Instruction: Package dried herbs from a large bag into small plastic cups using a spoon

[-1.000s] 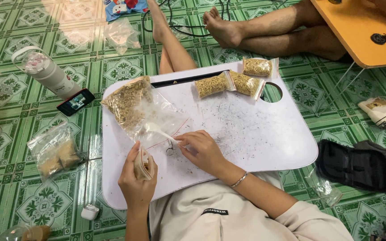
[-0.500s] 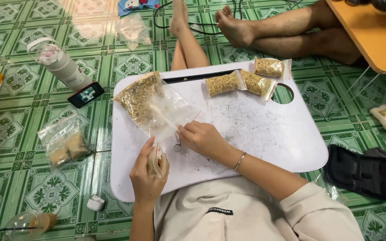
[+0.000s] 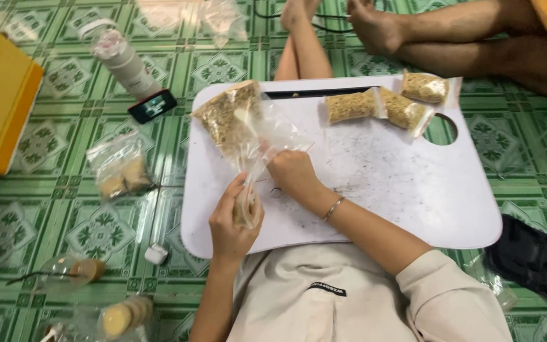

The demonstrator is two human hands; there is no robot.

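A white lap table lies over my legs on the green tiled floor. My left hand grips a small clear bag with brown grain in its bottom, held at the table's near left edge. My right hand pinches the bag's upper part, just above the left hand. A large clear bag of the same brown grain lies on the table's far left corner, right behind my hands. Three small filled packets lie in a row at the table's far right.
A round hole is cut in the table's right side. On the floor at the left are a phone, a white bottle, a yellow box and a bag of biscuits. Another person's bare legs lie beyond the table.
The view has shifted so the table sits further right and lower. My hands have stayed together on the small bag, with the left hand raised a little closer to the right.
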